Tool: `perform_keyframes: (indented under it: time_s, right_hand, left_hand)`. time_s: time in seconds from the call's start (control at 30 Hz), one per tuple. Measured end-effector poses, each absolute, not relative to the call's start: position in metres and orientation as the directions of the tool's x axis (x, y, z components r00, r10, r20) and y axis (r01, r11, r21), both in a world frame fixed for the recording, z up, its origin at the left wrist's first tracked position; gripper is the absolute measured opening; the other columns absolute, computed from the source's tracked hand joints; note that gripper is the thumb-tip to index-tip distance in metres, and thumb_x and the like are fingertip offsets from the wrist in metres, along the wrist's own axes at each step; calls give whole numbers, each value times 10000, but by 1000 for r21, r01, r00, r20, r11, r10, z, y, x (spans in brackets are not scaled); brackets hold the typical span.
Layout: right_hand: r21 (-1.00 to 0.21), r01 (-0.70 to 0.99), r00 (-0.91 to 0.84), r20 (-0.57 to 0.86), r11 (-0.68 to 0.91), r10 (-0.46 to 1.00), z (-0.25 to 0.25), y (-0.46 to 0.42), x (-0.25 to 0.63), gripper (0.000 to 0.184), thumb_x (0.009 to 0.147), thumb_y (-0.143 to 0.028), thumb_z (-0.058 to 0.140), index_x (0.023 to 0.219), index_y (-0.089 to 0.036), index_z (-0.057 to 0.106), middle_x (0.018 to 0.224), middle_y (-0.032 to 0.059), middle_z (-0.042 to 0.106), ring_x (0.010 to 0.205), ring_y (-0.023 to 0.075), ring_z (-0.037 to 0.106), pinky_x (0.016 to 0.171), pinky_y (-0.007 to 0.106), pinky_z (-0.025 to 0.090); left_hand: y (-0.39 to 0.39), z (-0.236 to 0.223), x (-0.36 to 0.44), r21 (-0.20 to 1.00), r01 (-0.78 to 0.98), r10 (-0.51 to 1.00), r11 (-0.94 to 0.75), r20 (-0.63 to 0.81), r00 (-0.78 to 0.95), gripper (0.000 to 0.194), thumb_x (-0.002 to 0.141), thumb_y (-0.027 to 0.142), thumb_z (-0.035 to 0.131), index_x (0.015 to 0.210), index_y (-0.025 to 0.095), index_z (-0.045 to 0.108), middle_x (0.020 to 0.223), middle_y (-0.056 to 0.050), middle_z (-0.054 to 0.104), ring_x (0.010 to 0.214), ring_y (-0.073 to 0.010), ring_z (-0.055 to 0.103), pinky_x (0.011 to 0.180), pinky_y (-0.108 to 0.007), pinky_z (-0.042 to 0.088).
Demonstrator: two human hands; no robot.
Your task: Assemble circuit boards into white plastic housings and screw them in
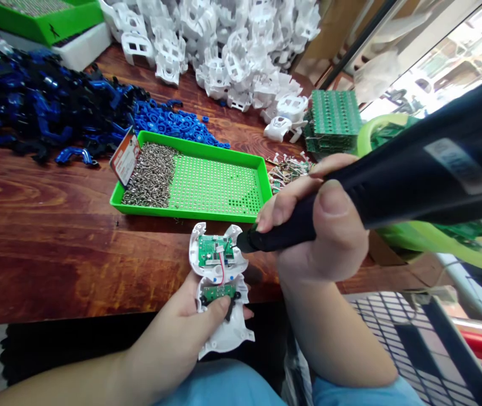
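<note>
My left hand [198,316] grips a white plastic housing [227,332] from below, its thumb pressed on the lower part. Two shell halves lie opened out, joined by red and white wires [223,265]. A green circuit board [209,246] sits in the upper half and a smaller green board [214,292] in the lower one. My right hand [321,231] is wrapped round a black electric screwdriver [410,152]. Its tip points at the right side of the upper board; I cannot tell whether it touches a screw.
Just beyond the housing, a green perforated tray [219,216] holds many small screws [152,175]. White shells [232,56], blue rings [169,123] and dark blue clips [46,107] are heaped behind it. Stacked green boards [334,121] and a light green basin [469,254] stand right.
</note>
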State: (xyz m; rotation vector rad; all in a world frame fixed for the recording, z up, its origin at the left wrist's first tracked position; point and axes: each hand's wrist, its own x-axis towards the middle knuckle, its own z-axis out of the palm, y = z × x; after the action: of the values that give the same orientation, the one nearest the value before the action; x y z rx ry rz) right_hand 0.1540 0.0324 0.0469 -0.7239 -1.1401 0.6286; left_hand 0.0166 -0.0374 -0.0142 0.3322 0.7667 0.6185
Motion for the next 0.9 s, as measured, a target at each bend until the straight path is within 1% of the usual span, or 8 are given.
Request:
perform_keyframes:
  time_s: [0.1, 0.2, 0.27, 0.37, 0.47, 0.63, 0.8, 0.9]
  right_hand:
    - [-789, -75, 319, 560, 609, 765, 57, 31, 154, 77, 786, -287, 590, 843, -243, 565, 472, -85, 517, 322, 111, 453, 309, 254, 379]
    - [-792, -6, 416, 554, 611, 721, 69, 35, 159, 99, 760, -287, 587, 850, -274, 547, 438, -96, 513, 316, 136, 439, 313, 288, 341]
    - [-744, 73, 474, 612, 664, 633, 71, 48, 169, 81, 776, -285, 582, 854, -284, 562, 450, -92, 503, 332, 136, 436, 318, 290, 337]
    - [-618, 184, 440, 747, 764, 498, 60, 83, 189, 88, 791, -301, 631, 850, -272, 572, 521, -85, 500, 379, 110, 480, 332, 247, 373]
    - [-609, 204, 428, 759, 766, 490, 42, 120, 207, 169, 788, -351, 654, 867, -266, 532, 545, -95, 491, 376, 90, 473, 349, 216, 394]
    - [-648, 244, 456, 733, 722, 504, 25, 148, 216, 218, 769, -414, 642, 872, -279, 505, 560, -94, 470, 392, 102, 491, 377, 229, 430]
    - [-647, 268, 466, 736, 714, 491, 20, 152, 219, 266, 740, -454, 683, 854, -275, 523, 603, -77, 498, 416, 102, 511, 381, 235, 443]
    - [-686, 244, 472, 701, 685, 534, 18, 153, 223, 271, 746, -437, 681, 876, -279, 502, 685, -68, 534, 551, 114, 609, 453, 230, 504]
  left_hand:
    - [-37, -15, 16, 493, -394, 628, 776, -539, 562, 361, 772, 275, 760, 1091, 180, 621, 901, -60, 751, 800, -199, 725, 686, -255, 570]
    - [-35, -15, 16, 467, -384, 602, 796, -555, 574, 353, 743, 278, 784, 1053, 177, 649, 883, -58, 748, 837, -226, 726, 703, -277, 571]
    - [-33, -13, 15, 451, -376, 585, 810, -573, 574, 349, 731, 271, 792, 1040, 176, 662, 898, -62, 746, 846, -238, 727, 707, -292, 570]
    - [-31, -9, 14, 436, -379, 578, 816, -589, 566, 321, 747, 242, 774, 1045, 181, 669, 1029, -80, 738, 868, -244, 727, 738, -314, 566]
    - [-30, -6, 14, 429, -387, 577, 816, -577, 578, 325, 768, 228, 753, 1076, 183, 661, 1096, -95, 725, 888, -247, 724, 755, -321, 561]
    - [-30, -8, 13, 431, -374, 569, 821, -573, 590, 304, 771, 253, 753, 1055, 180, 673, 1012, -81, 737, 899, -255, 719, 768, -331, 557]
    - [-30, -8, 13, 411, -377, 557, 830, -580, 594, 330, 772, 256, 752, 1083, 195, 663, 1115, -107, 717, 950, -282, 709, 832, -385, 544]
    - [-31, -7, 13, 405, -391, 563, 826, -578, 591, 307, 785, 230, 741, 1078, 191, 660, 1073, -95, 734, 925, -266, 720, 814, -356, 552]
